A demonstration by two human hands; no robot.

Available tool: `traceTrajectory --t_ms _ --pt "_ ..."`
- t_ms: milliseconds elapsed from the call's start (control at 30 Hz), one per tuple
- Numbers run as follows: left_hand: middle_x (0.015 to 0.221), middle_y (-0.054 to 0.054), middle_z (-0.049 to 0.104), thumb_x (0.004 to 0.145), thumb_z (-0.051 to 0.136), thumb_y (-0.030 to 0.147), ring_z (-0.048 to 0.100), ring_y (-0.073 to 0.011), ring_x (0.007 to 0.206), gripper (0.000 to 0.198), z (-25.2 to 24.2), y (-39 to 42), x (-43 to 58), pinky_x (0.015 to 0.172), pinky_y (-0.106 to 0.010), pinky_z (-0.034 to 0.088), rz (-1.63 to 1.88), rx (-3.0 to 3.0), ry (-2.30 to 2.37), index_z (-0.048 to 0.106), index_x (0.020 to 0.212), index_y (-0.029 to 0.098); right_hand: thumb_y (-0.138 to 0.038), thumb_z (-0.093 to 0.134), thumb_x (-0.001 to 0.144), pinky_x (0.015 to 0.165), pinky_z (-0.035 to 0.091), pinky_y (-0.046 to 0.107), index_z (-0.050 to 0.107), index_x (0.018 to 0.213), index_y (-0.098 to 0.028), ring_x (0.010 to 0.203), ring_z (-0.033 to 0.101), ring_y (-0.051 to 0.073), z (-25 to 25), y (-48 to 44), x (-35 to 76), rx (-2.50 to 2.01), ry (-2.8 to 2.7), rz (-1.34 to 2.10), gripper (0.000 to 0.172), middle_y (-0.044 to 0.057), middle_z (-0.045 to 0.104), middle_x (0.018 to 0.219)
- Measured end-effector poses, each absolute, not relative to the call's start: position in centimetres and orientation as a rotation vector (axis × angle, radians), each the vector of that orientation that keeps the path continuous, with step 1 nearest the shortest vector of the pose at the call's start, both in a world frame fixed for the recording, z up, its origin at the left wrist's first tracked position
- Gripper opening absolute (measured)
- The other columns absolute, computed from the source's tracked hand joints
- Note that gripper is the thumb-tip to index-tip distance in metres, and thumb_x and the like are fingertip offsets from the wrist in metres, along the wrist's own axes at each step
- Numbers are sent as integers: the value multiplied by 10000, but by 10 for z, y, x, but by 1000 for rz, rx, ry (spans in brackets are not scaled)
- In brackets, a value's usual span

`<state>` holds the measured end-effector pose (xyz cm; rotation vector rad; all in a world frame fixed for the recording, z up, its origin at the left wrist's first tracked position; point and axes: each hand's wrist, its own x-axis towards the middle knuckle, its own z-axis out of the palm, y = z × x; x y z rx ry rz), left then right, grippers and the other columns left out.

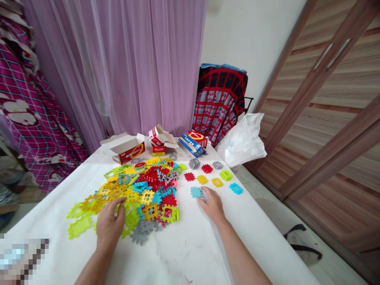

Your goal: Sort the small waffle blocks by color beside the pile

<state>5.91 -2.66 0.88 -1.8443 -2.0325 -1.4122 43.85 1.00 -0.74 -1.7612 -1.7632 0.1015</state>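
A heap of interlocking plastic building tiles [130, 190], in yellow, red, blue, green and grey, spreads over the white table. My left hand [110, 221] hovers at or rests on the near left of this heap, thumb and index finger apart, with no tile visible in its grasp. To the right of the heap, my right hand [213, 204] has its thumb and fingers at the right edge of a light blue tile [196, 192] lying flat. Beyond it are a red tile [189, 177], a yellow tile [202, 179], a yellow frame tile [217, 182] and a blue frame tile [236, 189].
Small stacks, grey [194, 163], red [207, 168] and green [226, 175], stand at the right edge. Opened cardboard boxes [129, 153] and a blue-red box [192, 143] line the back. A white plastic bag [243, 138] hangs by the far right corner. Wooden cabinets [320, 118] stand at right.
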Motion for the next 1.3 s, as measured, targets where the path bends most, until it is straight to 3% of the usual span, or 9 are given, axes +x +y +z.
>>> traceTrajectory --t_ms 400,1300 --pt "902 -58 725 844 438 325 652 -225 865 270 1 -20 58 801 -352 506 -1331 -1813 -2040 671 935 222 -178 527 815 927 469 311 700 1061 -194 1019 639 205 -9 11 439 -1761 -1687 101 301 67 719 1100" --pt "920 -84 728 838 402 222 643 -252 860 311 -4 -17 62 795 -389 483 -1093 -1896 -1952 691 953 203 -162 496 802 941 477 303 705 1054 -178 1018 638 203 -14 -14 432 -1789 -1586 55 328 73 715 1087"
